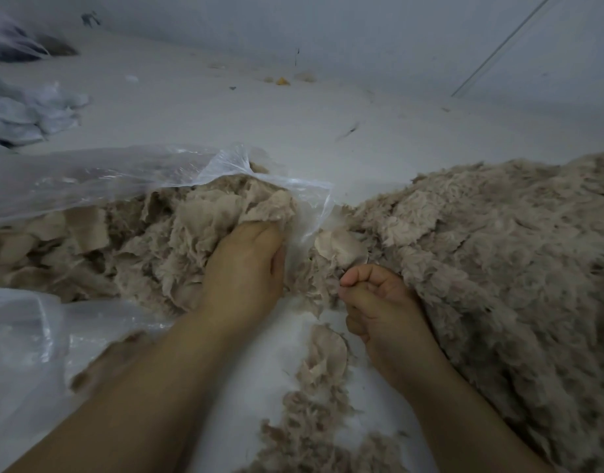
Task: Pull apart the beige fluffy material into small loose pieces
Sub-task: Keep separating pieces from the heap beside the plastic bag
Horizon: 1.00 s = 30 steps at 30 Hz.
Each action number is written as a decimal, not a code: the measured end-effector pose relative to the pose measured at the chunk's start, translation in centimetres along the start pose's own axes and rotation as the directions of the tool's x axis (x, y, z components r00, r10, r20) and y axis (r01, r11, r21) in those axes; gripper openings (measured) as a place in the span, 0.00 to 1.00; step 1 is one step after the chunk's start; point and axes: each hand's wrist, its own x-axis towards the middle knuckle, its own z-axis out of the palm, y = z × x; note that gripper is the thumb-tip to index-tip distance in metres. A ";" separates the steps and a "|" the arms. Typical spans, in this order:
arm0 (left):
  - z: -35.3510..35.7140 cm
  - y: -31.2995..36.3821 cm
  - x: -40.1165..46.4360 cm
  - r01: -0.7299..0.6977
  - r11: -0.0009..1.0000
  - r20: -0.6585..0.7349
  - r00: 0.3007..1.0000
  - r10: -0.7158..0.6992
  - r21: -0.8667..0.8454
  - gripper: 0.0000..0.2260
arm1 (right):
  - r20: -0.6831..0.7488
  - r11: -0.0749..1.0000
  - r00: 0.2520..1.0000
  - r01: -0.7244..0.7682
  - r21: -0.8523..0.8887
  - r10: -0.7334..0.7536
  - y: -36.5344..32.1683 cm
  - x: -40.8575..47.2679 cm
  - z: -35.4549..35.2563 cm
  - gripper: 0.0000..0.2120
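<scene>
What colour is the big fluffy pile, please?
Beige, seen in the head view: fluffy pile.

Head cam looks fwd and down, close over both forearms; far floor (293, 124) seems blurred.

The fluffy material (481, 240) is beige with a grey-brown cast, mottled by darker shadowed tufts; the pieces inside the bag (198, 227) are a paler, pinkish beige. The plastic bag (89, 179) is clear with white glare streaks. The floor (259, 110) is pale grey-white, flecked with small dark specks and one yellow-orange scrap (283, 81). The crumpled plastic (31, 110) at far left is bluish white.
</scene>
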 end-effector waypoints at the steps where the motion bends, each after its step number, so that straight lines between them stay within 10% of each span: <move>1: 0.0 0.0 0.0 0.051 0.997 -0.048 0.997 -0.054 -0.064 0.06 | -0.002 1.000 1.000 0.000 0.000 0.000 0.0 0.0 0.0 0.12; 4: 0.0 -0.5 0.5 0.395 0.820 -0.094 0.877 -0.470 -0.414 0.12 | -0.012 1.000 1.000 -0.001 0.004 0.001 -0.1 -0.1 0.1 0.12; 7: -1.0 -1.1 1.5 0.419 0.186 0.131 0.621 -0.773 -0.889 0.12 | -0.014 1.000 1.000 0.003 -0.004 -0.003 -0.1 -0.1 0.1 0.11; 9: -1.5 -1.1 1.6 0.337 -0.037 0.236 0.574 -0.784 -0.941 0.11 | -0.013 1.000 1.000 0.003 -0.001 -0.003 -0.1 -0.1 0.2 0.11; 16: -0.7 0.1 0.6 0.393 0.427 -0.021 0.715 -0.698 -0.814 0.11 | -0.007 1.000 1.000 0.007 -0.003 -0.007 -0.2 -0.2 0.1 0.11; 20: -0.5 0.5 -0.1 0.231 0.757 -0.112 0.922 -0.371 -0.611 0.08 | 0.004 1.000 1.000 0.014 0.013 -0.014 -0.1 -0.1 0.1 0.11; 30: 1.2 -1.6 0.7 0.344 0.910 0.051 0.939 -0.341 -0.233 0.10 | 0.006 1.000 1.000 0.009 -0.004 -0.009 0.0 0.0 0.0 0.17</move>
